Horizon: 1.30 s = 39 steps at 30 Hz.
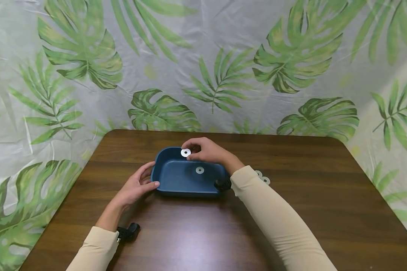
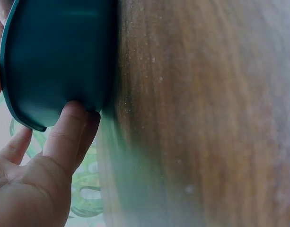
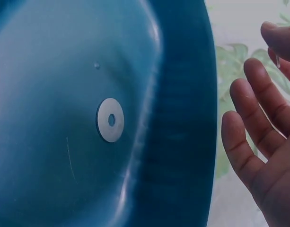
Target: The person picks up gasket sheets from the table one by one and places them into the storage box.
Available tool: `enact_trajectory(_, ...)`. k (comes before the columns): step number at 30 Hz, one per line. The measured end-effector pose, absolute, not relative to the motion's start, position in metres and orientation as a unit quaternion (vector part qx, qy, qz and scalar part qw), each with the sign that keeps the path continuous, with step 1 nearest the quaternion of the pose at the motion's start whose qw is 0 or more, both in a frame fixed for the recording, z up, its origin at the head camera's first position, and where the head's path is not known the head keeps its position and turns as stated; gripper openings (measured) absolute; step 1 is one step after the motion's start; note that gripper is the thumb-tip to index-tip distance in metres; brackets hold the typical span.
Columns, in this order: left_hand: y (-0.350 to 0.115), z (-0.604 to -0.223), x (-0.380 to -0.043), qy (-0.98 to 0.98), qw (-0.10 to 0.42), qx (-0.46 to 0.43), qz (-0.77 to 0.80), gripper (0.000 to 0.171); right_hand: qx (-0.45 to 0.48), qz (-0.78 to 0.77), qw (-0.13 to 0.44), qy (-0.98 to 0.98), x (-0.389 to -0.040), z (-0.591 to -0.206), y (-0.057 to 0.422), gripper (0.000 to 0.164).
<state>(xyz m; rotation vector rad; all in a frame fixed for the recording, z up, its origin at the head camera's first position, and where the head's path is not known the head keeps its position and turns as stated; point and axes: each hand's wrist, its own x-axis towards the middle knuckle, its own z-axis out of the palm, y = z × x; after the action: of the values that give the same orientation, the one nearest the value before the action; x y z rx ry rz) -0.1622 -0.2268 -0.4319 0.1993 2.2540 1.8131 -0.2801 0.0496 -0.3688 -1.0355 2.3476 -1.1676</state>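
A dark blue rectangular tub (image 1: 176, 180) with rounded corners rests on the table. My left hand (image 1: 132, 192) grips its left end, thumb at the rim and other fingers against the outer wall. Over the tub's far side, my right hand (image 1: 207, 149) pinches a flat metal washer (image 1: 182, 153) between thumb and index finger. In the right wrist view only a sliver of that washer (image 3: 277, 60) shows, while the other fingers are spread. Another washer (image 3: 104, 126) lies flat on the tub's floor.
Washers (image 1: 266, 180) lie on the brown wooden table (image 1: 312, 203), right of the tub and partly behind the right sleeve (image 1: 274, 218). Behind the table hangs a leaf-print cloth (image 1: 230, 120). Black wrist cameras (image 1: 130, 231) are worn on both wrists.
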Motion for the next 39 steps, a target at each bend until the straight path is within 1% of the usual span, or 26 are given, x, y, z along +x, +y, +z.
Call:
enact_trajectory(9, -0.227, -0.431, -0.162, 0.777, 0.124, 0.064, 0.614, 0.076, -0.361, -0.407, 0.163, 0.823, -0.28, -0.369, 0.049, 0.039)
enact_trajectory(13, -0.227, -0.432, -0.163, 0.776, 0.123, 0.064, 0.615, 0.076, -0.351, -0.385, 0.16, 0.838, -0.281, -0.371, 0.049, 0.046)
enact_trajectory(17, -0.227, -0.432, -0.163, 0.776, 0.127, 0.068, 0.615, 0.076, -0.322, -0.358, 0.147, 0.864, -0.281, -0.373, 0.052, 0.05)
enact_trajectory(24, -0.227, -0.431, -0.163, 0.776, 0.126, 0.067, 0.614, 0.076, -0.316, -0.342, 0.132, 0.875, -0.282, -0.367, 0.062, 0.045)
enact_trajectory(31, -0.226, -0.432, -0.163, 0.768, 0.133, 0.066, 0.623, 0.077, -0.32, -0.309, 0.12, 0.887, -0.276, -0.358, 0.09, 0.04)
enact_trajectory(39, -0.226, -0.433, -0.162, 0.767, 0.131, 0.058, 0.625, 0.076, -0.308, -0.313, 0.079, 0.895, -0.27, -0.359, 0.147, 0.039)
